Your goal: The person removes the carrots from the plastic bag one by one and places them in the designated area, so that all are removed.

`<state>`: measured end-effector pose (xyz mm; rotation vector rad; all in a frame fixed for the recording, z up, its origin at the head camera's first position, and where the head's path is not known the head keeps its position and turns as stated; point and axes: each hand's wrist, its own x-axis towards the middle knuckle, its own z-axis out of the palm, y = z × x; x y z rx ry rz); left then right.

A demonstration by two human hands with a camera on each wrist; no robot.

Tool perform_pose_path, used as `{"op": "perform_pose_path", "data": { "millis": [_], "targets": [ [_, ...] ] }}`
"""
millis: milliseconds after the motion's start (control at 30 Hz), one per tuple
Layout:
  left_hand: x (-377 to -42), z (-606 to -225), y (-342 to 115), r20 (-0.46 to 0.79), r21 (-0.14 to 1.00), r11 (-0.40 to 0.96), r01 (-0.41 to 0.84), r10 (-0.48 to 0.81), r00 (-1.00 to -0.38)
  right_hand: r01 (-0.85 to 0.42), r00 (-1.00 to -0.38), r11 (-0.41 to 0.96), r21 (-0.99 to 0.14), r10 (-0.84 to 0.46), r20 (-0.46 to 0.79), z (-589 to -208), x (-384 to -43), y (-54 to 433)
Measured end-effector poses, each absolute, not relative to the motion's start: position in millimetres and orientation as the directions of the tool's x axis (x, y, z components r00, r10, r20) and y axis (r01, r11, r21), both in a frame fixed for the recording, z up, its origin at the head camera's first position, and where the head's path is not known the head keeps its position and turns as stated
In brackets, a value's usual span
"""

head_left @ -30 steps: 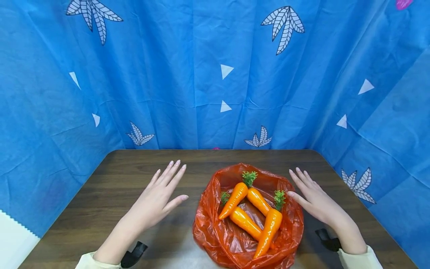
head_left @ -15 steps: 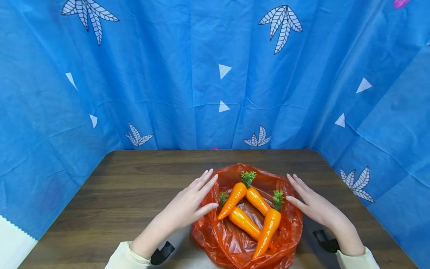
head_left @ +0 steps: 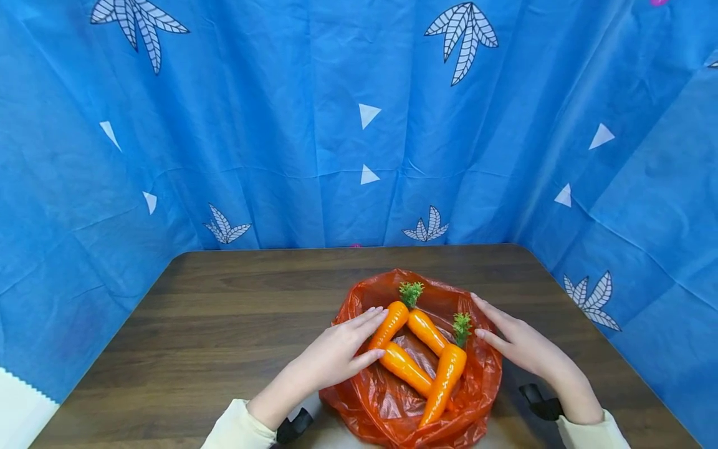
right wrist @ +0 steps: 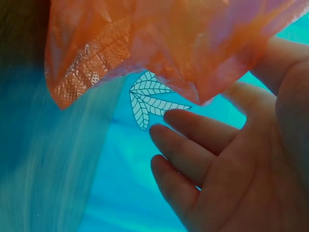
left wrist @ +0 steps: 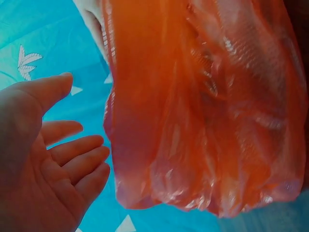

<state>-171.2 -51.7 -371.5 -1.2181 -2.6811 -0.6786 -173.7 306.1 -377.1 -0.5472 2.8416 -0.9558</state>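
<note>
An open red plastic bag (head_left: 350, 408) stands on the table with several orange carrots (head_left: 445, 380) inside, crossed over each other, green leafy tops (head_left: 462, 327) on some of them. My left hand (head_left: 336, 352) reaches over the bag's left rim, its fingers overlapping the left carrot (head_left: 392, 321) in the head view. In the left wrist view that hand's loosely bent fingers are apart from the bag wall (left wrist: 193, 121). On the other side my right hand (head_left: 521, 346) is at the right rim, its thumb over the bag's edge. The right wrist view has its fingers extended just below the bag (right wrist: 120, 48).
The brown wooden table (head_left: 224, 312) extends to the left and behind the bag. A blue patterned curtain (head_left: 336, 125) hangs around its back and sides. Black straps (head_left: 541, 402) are on both wrists.
My left hand has moved right, from over the bare table to over the bag's left rim. My right hand has shifted slightly downward to the rim. The carrots stay in place.
</note>
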Motion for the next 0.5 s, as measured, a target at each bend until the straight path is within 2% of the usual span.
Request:
{"op": "perform_pose_path", "data": {
  "millis": [200, 500],
  "targets": [
    [-173.9, -379.3, -46.5, 0.294, 0.356, 0.553, 0.753, 0.698, -0.652, -0.349, -0.917, 0.740, -0.575, -0.396, 0.047, -381.2, -175.8, 308.3],
    [-174.3, -389.8, -36.0, 0.284, 0.368, 0.639, 0.676, 0.615, -0.736, -0.363, -0.910, 0.652, -0.666, -0.403, 0.102, -388.6, -179.6, 314.4]
  ]
}}
